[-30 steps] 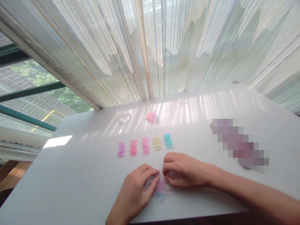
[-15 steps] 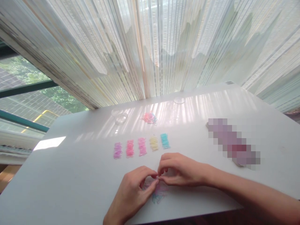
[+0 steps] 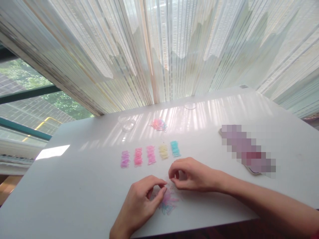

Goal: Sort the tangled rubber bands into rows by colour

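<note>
Lower centre: the person's left hand [image 3: 141, 200], curled, partly hides a mixed pile of small bands [image 3: 168, 203]; right hand [image 3: 190, 174] near it, pinched, contents indiscernible. Centre: five single-colour stacks [image 3: 151, 155] in a row on white table [image 3: 82, 189]. Upper half: striped curtain [image 3: 174, 49].

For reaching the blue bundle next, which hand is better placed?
Right, I'd judge. The right hand is just below the blue bundle, at the row's right end; the left hand is farther off, partly covering the mixed pile. Whether either pinches a loop is too small to tell.
</note>
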Demonstrator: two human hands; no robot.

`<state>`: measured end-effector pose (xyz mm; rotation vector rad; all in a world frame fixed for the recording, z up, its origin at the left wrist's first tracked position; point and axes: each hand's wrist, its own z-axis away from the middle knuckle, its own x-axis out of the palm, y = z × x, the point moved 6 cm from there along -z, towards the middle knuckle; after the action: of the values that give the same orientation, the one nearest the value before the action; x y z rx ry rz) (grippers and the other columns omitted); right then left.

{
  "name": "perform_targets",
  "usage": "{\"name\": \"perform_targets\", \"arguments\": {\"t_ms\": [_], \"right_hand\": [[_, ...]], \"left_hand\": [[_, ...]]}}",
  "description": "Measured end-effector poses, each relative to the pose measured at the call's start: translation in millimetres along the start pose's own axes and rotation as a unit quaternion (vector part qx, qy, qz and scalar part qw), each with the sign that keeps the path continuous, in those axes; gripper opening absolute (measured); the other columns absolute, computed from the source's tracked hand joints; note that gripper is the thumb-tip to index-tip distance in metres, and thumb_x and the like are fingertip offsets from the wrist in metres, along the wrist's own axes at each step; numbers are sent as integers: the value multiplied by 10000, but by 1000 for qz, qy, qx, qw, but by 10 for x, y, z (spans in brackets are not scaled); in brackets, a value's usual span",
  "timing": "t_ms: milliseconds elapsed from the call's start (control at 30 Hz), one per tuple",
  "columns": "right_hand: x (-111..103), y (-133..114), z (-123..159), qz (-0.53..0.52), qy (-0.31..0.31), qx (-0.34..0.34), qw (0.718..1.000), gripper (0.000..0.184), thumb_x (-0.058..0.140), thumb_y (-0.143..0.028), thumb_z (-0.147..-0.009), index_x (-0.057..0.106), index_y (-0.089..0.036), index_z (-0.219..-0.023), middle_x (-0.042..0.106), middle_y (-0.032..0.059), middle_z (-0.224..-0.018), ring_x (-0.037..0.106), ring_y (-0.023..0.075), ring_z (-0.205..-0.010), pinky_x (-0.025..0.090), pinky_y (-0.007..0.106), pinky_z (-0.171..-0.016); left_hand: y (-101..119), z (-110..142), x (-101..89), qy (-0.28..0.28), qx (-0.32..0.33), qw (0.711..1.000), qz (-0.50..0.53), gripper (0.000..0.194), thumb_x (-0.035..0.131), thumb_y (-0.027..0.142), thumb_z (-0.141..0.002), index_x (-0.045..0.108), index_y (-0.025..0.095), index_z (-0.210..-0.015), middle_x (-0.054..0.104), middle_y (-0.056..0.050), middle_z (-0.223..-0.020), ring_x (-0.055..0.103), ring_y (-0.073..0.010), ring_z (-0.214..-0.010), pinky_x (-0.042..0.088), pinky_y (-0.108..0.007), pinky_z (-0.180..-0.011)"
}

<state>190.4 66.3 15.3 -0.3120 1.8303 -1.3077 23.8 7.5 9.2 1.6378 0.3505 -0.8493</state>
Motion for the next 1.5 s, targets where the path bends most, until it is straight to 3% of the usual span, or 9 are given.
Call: {"name": "perform_targets", "arguments": {"t_ms": [133, 267, 333, 467, 567, 733, 1100, 1267, 1500], "right_hand": [[1, 24, 2, 17, -3, 8, 1000, 105, 652, -99, -803, 721, -170, -837, 671, -17, -734, 551, 105, -639, 431, 202, -636], [-10, 71, 11, 35, 15, 12, 999, 65, 670, -124, -816, 714, -170, -828, 670, -14, -736, 556, 110, -646, 426, 209, -643], [-16, 91, 13, 48, 24, 20, 998, 65, 671, -125, -814, 711, -174, -826, 671, -17, -733, 554, 112, -646, 417, 214, -643], [-24, 91, 9, 58, 34, 38, 997, 77, 666, -113, -796, 708, -175, -815, 670, -22, -718, 554, 113, -643, 412, 215, -637], [-26, 92, 10, 13, 41, 60, 997, 58, 670, -138, -802, 718, -166, -819, 671, -21, -694, 550, 105, -609, 423, 206, -612], [-18, 98, 13, -66, 48, 84, 993, 103, 683, -247, -848, 738, -160, -840, 675, -17, -678, 543, 100, -585, 420, 195, -564], [-40, 57, 17, -44, 70, 69, 994, 72, 663, -214, -821, 697, -166, -779, 668, -15, -673, 548, 105, -596, 432, 206, -588], [-115, 47, 6, -24, 99, 66, 993, 69, 651, -202, -827, 678, -177, -769, 684, -12, -705, 557, 112, -625, 421, 211, -597], [-157, 89, 4, 90, 103, 80, 987, 174, 621, -233, -920, 667, -177, -761, 642, -18, -656, 536, 114, -583, 385, 231, -600]], "left_hand": [[51, -79, -37, 25, 6, 999, -33, 170, 619, 244, -968, 716, 248, -1108, 743, -19, -951, 608, -139, -651, 507, -243, -605], [107, -92, 26, -24, 10, 999, -24, 234, 576, 192, -981, 738, 271, -1129, 746, -19, -1013, 694, -158, -812, 542, -237, -695], [108, -60, 47, -42, 12, 999, -9, 239, 560, 186, -988, 756, 273, -1093, 745, -13, -958, 685, -150, -781, 531, -227, -667], [36, -20, -15, 0, 1, 1000, -13, 190, 592, 233, -988, 734, 242, -1114, 736, -6, -852, 564, -124, -606, 498, -231, -590], [7, -57, -48, 37, 2, 999, -19, 228, 681, 269, -945, 700, 235, -1170, 758, -18, -943, 521, -117, -593, 500, -237, -589], [55, -149, -33, 62, 32, 997, 16, 118, 655, 264, -981, 740, 223, -1054, 778, -36, -939, 587, -126, -636, 493, -234, -582], [106, -150, -102, 56, 48, 997, -6, 164, 602, 243, -1006, 762, 209, -986, 788, -43, -895, 651, -140, -678, 493, -227, -581], [219, -296, -229, 59, 74, 994, -59, 155, 609, 247, -990, 743, 212, -922, 770, -21, -832, 609, -131, -633, 478, -232, -589], [86, -695, -363, 111, 52, 983, -138, 156, 617, 275, -974, 758, 226, -930, 788, -19, -923, 659, -144, -693, 509, -245, -640]]}}
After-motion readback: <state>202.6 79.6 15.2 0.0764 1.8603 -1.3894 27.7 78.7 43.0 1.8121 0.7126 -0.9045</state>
